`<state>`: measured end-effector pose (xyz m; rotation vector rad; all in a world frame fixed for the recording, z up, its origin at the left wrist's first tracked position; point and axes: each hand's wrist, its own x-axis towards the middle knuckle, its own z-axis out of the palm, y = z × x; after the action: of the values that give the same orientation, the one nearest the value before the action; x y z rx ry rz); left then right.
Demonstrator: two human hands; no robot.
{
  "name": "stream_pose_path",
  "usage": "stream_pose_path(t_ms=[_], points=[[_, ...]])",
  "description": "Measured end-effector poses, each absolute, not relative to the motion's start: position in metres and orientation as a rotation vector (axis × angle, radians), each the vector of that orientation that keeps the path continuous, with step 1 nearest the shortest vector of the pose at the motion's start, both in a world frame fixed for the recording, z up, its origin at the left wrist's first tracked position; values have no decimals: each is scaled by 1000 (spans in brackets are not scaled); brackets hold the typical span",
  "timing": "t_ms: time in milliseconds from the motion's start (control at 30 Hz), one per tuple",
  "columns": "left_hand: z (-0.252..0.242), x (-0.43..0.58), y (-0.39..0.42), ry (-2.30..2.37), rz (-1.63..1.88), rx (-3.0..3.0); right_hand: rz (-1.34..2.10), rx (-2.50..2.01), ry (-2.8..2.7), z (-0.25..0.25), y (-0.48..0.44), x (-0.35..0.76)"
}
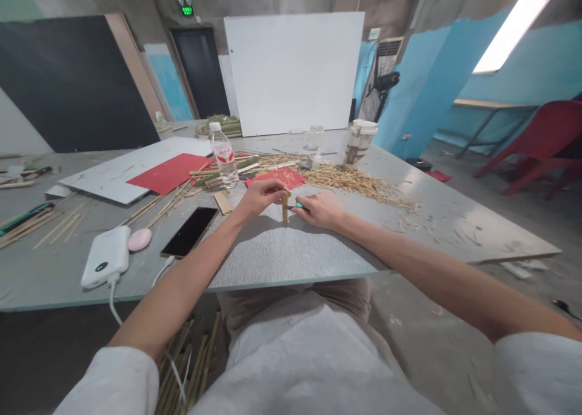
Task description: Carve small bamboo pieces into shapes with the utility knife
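In the head view, my left hand (pixel 264 196) pinches the top of a short yellowish bamboo strip (pixel 285 210), which stands upright over the grey table. My right hand (pixel 321 209) is closed round a small knife with a green handle (pixel 299 205). Its dark blade points left and meets the strip's right side about midway up. Whether the blade has cut into the strip is too small to tell. Just behind my hands lies a red sheet (pixel 284 177) with shavings on it. A flat wooden piece (pixel 222 202) rests left of my left hand.
A water bottle (pixel 224 156) stands behind my left hand, and a lidded cup (pixel 361 141) at the back right. Straw-like strips (pixel 354 182) lie in a heap. On the left are a phone (pixel 190 231), a cabled power bank (pixel 107 256) and a round pink object (pixel 139 240).
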<state>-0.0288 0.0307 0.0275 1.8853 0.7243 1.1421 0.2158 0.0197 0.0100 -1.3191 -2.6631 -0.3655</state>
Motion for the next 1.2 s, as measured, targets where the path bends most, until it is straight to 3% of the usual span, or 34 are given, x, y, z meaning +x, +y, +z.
stream_pose_path(t_ms=[800, 1200], points=[[17, -33, 43, 823, 1276, 1673, -492, -1111, -2902, 13, 31, 212], [9, -35, 47, 851, 1386, 1493, -441, -1178, -2671, 8, 21, 222]])
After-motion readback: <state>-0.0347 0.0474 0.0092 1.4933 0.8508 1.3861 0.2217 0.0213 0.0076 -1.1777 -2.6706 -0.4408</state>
